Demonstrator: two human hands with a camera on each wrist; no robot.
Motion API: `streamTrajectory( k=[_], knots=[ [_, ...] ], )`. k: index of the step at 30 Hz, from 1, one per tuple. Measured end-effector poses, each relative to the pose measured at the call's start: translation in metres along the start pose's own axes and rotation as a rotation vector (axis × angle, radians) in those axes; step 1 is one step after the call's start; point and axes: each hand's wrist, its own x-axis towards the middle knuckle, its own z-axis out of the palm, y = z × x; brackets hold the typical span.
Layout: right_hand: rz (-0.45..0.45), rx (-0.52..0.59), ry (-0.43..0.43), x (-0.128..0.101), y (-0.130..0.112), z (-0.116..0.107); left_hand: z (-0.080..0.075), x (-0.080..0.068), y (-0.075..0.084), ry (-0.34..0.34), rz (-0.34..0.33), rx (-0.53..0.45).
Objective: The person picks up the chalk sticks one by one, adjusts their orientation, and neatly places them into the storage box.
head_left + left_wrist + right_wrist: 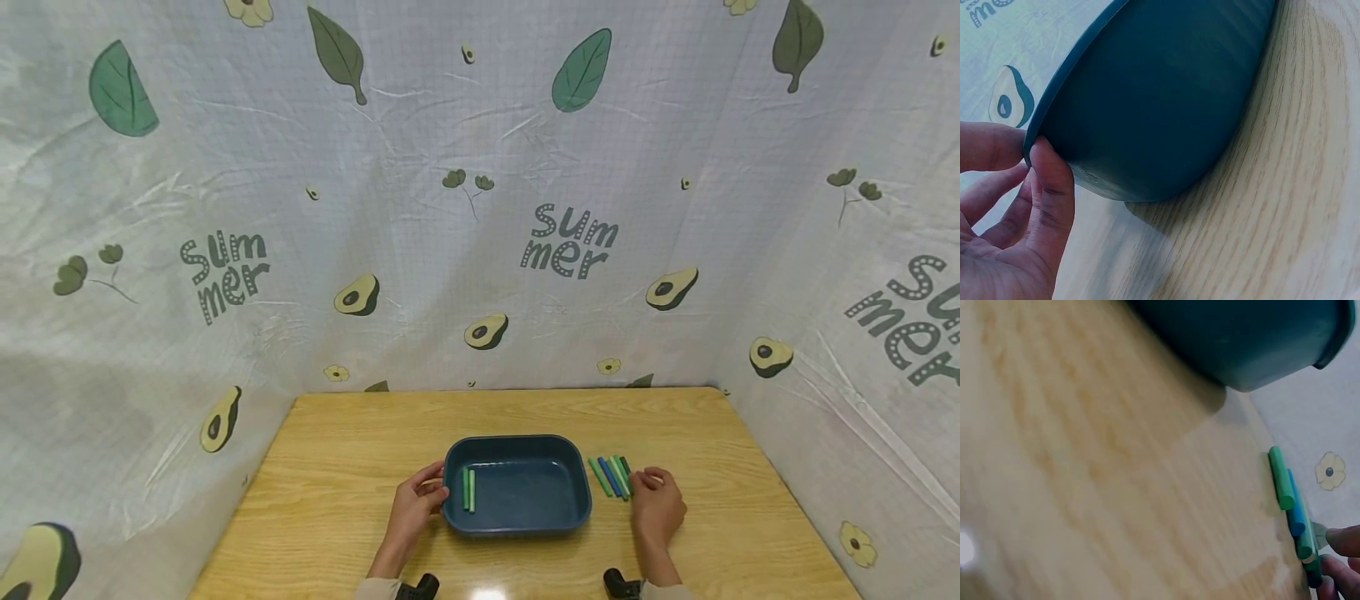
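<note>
The dark blue rectangular plastic tray [516,521] sat centred near the front of the light wooden table [337,475], two green sticks [468,489] lying inside at its left end. The left hand [415,504] pinched the tray's left rim. The right hand [657,502], fingers curled, touched the row of green and blue sticks [611,476] lying just right of the tray; whether it gripped one could not be determined.
</note>
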Motion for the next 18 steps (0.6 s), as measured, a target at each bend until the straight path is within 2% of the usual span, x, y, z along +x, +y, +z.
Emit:
streamTrajectory(
  k=[11,18],
  knots=[
    [-0.037,-0.053,0.026,-0.0029,0.0019,0.0068,-0.0002,-0.0009,0.0002,-0.004,0.001,-0.003],
    [-0.016,-0.076,-0.002,-0.0039,-0.0037,0.0044,0.0003,0.0025,-0.0006,-0.004,-0.018,-0.002]
  ],
)
